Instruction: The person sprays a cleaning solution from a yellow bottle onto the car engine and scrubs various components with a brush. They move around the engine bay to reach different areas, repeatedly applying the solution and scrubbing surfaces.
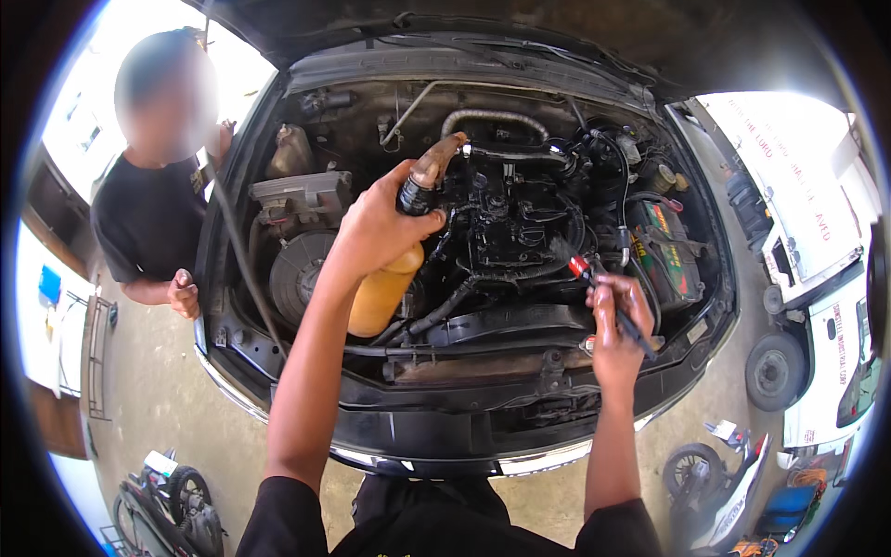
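Note:
My left hand (373, 230) is wrapped round the neck of a spray bottle (385, 295) filled with yellow-orange liquid. The bottle's brownish spray head points toward the engine (509, 227), which looks dark, wet and shiny. Over the engine's right side, my right hand (614, 316) grips a paintbrush (579, 267) with a black handle and a red band. Its bristles are at the engine's near right edge; whether they touch it I cannot tell.
A battery (670, 255) sits at the bay's right, a round black housing (302, 274) at its left. The raised hood (594, 23) hangs overhead, its prop rod (237, 241) at the left. Another person (148, 213) stands by the left fender. Motorcycles (181, 506) and a white truck (817, 306) stand around.

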`<state>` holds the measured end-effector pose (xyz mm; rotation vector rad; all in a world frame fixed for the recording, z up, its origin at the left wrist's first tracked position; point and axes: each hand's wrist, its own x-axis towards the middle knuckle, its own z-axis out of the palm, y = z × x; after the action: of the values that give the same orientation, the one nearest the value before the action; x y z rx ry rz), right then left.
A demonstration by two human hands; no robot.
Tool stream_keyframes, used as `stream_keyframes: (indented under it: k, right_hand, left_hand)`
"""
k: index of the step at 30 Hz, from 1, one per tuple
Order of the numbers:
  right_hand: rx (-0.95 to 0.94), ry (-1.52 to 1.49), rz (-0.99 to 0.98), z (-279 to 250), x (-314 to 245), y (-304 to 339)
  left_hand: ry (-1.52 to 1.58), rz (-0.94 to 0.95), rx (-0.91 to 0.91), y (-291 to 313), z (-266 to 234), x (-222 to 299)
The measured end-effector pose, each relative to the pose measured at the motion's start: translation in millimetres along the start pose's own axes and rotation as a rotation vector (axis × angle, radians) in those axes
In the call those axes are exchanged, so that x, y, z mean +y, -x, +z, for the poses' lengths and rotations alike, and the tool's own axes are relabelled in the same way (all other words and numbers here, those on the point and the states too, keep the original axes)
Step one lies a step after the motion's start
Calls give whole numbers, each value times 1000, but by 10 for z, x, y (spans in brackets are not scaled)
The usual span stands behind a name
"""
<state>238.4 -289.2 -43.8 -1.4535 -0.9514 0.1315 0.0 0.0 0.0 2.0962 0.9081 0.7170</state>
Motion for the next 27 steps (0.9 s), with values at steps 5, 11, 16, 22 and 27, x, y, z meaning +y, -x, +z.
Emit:
stream_keyframes:
  k: [5, 11, 16, 22, 27]
  right_hand:
    - [-103, 149, -137, 94, 495, -1090]
    - [-382, 110, -43, 1044, 1288, -2340]
    - [-785, 231, -76, 1909, 1969, -2910]
    - [-762, 501, -544, 2394, 2482, -3125]
    - [-1078, 532, -60, 2417, 2311, -3306]
  left_hand:
    - [180, -386, -253, -479, 406, -277]
    - [378, -463, -304, -892, 617, -677]
    - [432, -488, -349, -1022, 739, -836]
    - [412, -557, -350, -1056, 848, -969]
    - [452, -538, -343, -947, 787, -979]
